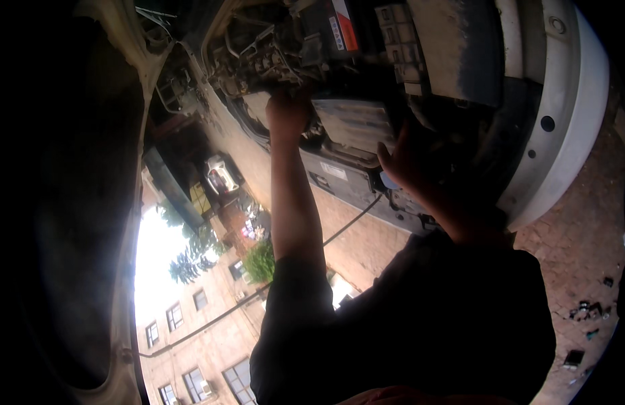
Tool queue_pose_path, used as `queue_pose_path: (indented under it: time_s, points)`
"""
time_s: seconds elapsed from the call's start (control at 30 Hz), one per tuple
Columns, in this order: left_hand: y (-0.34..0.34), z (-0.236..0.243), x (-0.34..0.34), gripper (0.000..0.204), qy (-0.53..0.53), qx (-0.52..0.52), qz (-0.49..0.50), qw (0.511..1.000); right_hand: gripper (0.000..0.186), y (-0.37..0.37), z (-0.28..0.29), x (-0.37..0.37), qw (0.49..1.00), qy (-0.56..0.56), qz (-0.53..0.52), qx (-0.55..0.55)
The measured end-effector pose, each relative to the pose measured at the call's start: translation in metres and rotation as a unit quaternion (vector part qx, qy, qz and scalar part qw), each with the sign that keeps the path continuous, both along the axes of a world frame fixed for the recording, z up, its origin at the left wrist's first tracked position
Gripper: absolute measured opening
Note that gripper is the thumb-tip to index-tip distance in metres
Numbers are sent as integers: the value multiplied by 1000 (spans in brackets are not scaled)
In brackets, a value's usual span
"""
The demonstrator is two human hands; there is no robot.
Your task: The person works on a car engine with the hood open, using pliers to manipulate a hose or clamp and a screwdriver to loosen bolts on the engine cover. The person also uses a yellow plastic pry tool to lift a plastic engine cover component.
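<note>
My left hand (287,116) reaches into a car's engine bay and is closed beside a ribbed, dusty grey cover (353,125). Whatever its fingers hold, if anything, is hidden in shadow. On the other side of that cover is my right hand (405,162), thumb and forefinger spread apart, close to the cover's edge. Its other fingers are lost in the dark. Just below the right thumb shows a small light-blue piece (388,180). A pale flat part (257,108) lies to the left of my left hand.
A dark battery (326,40) with a red and white label sits deeper in the bay. The raised hood (56,202) fills the left side, and the white front bumper (585,115) curves along the right. A thin dark rod (353,221) slants below my hands. Small debris (585,310) dots the paving.
</note>
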State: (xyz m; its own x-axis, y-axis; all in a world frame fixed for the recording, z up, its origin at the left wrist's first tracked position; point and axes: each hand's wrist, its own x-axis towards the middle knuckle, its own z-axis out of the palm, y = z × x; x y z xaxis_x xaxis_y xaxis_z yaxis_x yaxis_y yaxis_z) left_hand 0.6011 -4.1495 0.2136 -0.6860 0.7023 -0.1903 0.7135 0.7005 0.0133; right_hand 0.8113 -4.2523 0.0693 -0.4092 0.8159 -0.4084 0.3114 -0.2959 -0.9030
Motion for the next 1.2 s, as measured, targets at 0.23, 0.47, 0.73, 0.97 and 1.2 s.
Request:
queue_pose_path:
  time_s: [0.23,0.47,0.73,0.97,1.2]
  points:
    - [9,8,13,51,8,-13,-49,999,96,3,1,1,1000,10,-18,11]
    - [13,10,18,53,-7,0,-84,996,95,4,1,1,1000,8,-8,-10]
    - [10,8,14,44,-8,21,-89,996,94,6,7,2,1000,-9,7,-14]
    - [-2,6,10,42,1,22,-103,994,96,-6,2,0,1000,-4,21,-13]
    - [35,7,16,50,86,-66,-112,988,97,3,-12,-11,998,35,-28,-34]
